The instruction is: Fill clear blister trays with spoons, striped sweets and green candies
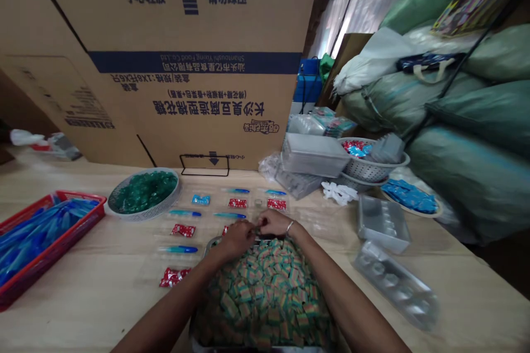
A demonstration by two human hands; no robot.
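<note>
Your left grip (237, 239) and right grip (272, 223) are together, held item hidden; a slack pinch drops it into the striped candy pile (265, 298) just below.

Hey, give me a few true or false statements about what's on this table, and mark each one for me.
1. The right hand wears a bracelet. True.
2. The round basket holds red sweets. False: it holds green pieces.
3. The red tray holds blue tubes. True.
4. The two hands are far apart. False: the right hand and the left hand meet above a metal tray of striped sweets.
</note>
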